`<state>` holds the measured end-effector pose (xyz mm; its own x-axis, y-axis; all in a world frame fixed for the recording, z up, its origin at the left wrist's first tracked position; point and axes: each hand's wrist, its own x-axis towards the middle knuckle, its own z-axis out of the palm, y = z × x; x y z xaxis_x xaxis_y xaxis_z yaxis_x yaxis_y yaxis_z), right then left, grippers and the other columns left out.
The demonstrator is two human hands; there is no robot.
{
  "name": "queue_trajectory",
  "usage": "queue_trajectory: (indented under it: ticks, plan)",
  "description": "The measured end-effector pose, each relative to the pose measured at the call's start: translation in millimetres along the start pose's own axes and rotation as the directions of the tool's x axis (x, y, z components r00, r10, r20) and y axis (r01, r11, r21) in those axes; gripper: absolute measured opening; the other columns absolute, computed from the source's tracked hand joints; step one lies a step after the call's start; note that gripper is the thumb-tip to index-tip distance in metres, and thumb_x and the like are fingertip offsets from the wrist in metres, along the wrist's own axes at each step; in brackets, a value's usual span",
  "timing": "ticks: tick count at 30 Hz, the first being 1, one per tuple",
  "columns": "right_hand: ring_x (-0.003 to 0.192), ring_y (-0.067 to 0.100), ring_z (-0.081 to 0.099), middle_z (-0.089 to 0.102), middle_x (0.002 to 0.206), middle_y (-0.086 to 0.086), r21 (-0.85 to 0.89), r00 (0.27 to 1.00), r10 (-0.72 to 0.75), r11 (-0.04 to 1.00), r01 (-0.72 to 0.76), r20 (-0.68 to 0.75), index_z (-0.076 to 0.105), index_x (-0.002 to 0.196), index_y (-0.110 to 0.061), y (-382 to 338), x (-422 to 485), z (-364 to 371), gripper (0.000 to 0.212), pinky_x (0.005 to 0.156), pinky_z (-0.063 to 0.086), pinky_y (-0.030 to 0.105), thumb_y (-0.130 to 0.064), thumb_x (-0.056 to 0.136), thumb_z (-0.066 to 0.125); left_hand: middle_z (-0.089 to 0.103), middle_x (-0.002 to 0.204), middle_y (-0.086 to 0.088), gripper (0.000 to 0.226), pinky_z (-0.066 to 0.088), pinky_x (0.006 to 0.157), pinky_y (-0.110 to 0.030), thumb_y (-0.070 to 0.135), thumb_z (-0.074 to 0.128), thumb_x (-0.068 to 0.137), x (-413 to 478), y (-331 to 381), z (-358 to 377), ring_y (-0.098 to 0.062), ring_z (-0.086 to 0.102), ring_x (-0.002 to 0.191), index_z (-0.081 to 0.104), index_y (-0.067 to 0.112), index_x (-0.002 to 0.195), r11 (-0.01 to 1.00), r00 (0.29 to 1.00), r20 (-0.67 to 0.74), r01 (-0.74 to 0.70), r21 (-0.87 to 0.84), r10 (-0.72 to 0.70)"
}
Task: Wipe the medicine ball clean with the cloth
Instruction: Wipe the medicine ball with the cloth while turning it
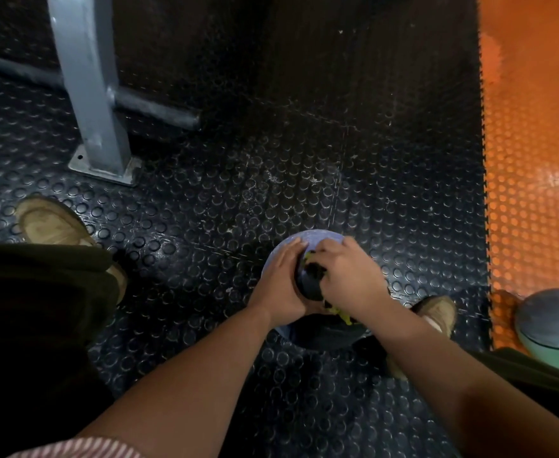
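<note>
Noted left hand (281,282) laid flat, fingers straight, on left side of medicine ball (317,238) at centre near on studded floor mat (205,209), then right hand (347,276) bunching yellow-green cloth (345,317) against ball's right side.

We steady the purple-and-black medicine ball (314,238) on black studded flooring (205,209), our left hand (279,282) flat against its side, while our right hand (347,276) grips what appears to be a yellow-green cloth (345,318) against it. A grey-and-green ball (552,322) sits nearby.
</note>
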<state>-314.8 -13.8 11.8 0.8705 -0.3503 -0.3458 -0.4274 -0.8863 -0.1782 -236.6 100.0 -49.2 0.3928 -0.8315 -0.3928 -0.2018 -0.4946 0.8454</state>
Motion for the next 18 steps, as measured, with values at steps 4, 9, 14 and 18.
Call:
queue_trajectory:
  ticks: [4, 9, 14, 18]
  plan:
    - [0.103, 0.023, 0.038, 0.05, 0.124, -0.006, -0.045, 0.977, -0.174, 0.983, 0.18, 0.121, 0.064, 0.115, -0.018, -17, -8, 2, 0.035, 0.075, 0.046, 0.038, -0.01, 0.087, 0.046, 0.015, 0.155, 0.013, 0.109, 0.01, 0.119, -0.022, 0.054, 0.074, 0.062, -4, -5, 6, -0.006, 0.01, 0.147, 0.022, 0.021, 0.152, 0.999, 1.0, -0.018, -0.003, -0.048, 0.002]
    - [0.106, 0.023, 0.041, 0.053, 0.119, -0.004, -0.026, 0.996, 0.094, 0.995, -0.094, 0.008, 0.061, 0.117, -0.019, 9, 2, -7, 0.038, 0.078, 0.047, 0.035, -0.009, 0.085, 0.045, 0.012, 0.16, 0.01, 0.116, 0.012, 0.119, -0.025, 0.038, 0.091, 0.062, -2, 2, 3, -0.007, 0.011, 0.147, 0.019, 0.024, 0.153, 0.998, 1.0, -0.02, 0.005, -0.063, -0.006]
    - [0.106, 0.026, 0.04, 0.054, 0.118, 0.001, 0.067, 0.962, 0.273, 0.96, -0.271, -0.022, 0.062, 0.117, -0.013, 30, 5, -10, 0.038, 0.08, 0.046, 0.037, -0.006, 0.084, 0.045, 0.009, 0.16, 0.013, 0.117, 0.016, 0.119, -0.03, 0.041, 0.089, 0.062, 1, 3, 1, -0.005, 0.011, 0.146, 0.016, 0.029, 0.153, 0.998, 1.0, 0.013, 0.015, -0.062, -0.014]
    - [0.104, 0.026, 0.044, 0.054, 0.115, -0.002, -0.009, 0.999, -0.014, 1.0, 0.014, 0.03, 0.065, 0.114, -0.02, -4, -2, -3, 0.036, 0.082, 0.045, 0.035, -0.01, 0.084, 0.047, 0.017, 0.16, 0.005, 0.121, 0.016, 0.121, -0.033, 0.051, 0.088, 0.056, 0, 3, 2, -0.011, 0.015, 0.147, 0.021, 0.019, 0.152, 0.997, 1.0, -0.026, 0.007, -0.073, -0.009]
